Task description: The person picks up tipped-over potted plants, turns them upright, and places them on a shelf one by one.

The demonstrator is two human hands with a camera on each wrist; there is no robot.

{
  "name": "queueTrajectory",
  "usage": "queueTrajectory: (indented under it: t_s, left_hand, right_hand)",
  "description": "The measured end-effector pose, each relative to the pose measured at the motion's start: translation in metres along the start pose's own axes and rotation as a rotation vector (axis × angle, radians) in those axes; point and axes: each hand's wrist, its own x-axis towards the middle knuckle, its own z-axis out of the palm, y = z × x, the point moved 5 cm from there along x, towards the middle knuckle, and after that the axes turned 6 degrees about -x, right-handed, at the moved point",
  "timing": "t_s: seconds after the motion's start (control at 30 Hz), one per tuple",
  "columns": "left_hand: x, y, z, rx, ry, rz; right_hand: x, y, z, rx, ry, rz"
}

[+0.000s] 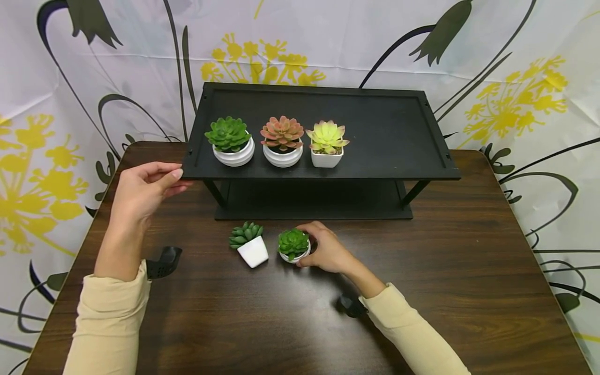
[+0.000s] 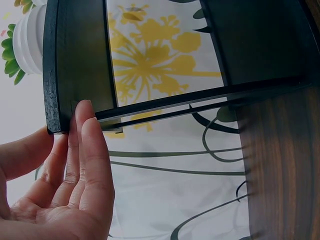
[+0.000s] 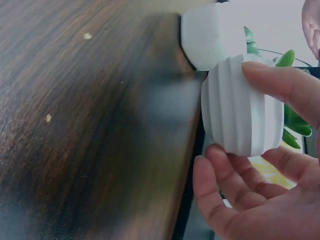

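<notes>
My left hand (image 1: pixel 138 192) pinches the front left corner of a black two-tier shelf (image 1: pixel 384 135); the left wrist view shows the thumb on top and the fingers under the board. In my right hand (image 1: pixel 328 250) is a small green potted succulent (image 1: pixel 292 244), its ribbed white pot (image 3: pixel 242 107) gripped between thumb and fingers. To its left, another succulent (image 1: pixel 253 251) in a plain white pot lies tipped over on the table. On the upper tier stand a green succulent (image 1: pixel 228 134), a reddish succulent (image 1: pixel 282 134) and a yellow-green succulent (image 1: pixel 327 137), each in a white pot.
The shelf stands on a dark brown wooden table (image 1: pixel 445 291), its lower tier (image 1: pixel 314 200) shaded by the top board. A white cloth (image 1: pixel 154 31) with yellow flowers and dark stems hangs behind and beside the table.
</notes>
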Motion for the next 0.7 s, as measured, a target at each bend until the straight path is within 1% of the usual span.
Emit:
queueTrajectory:
  t_s: [0.07,0.27,0.5,0.7]
  left_hand:
    - [0.0,0.0,0.0,0.005,0.0,0.003]
    - [0.0,0.0,0.001,0.019,0.004,0.013]
    - [0.0,0.0,0.0,0.033,0.007,0.01]
    - [0.0,0.0,0.0,0.028,0.004,0.01]
  right_hand:
    - [-0.002,-0.003,-0.003,0.003,0.013,0.004]
    - [-0.006,-0.011,-0.011,0.01,0.045,-0.02]
    - [-0.01,-0.019,-0.021,-0.009,0.069,-0.022]
    - [-0.015,-0.028,-0.031,-0.019,0.088,-0.014]
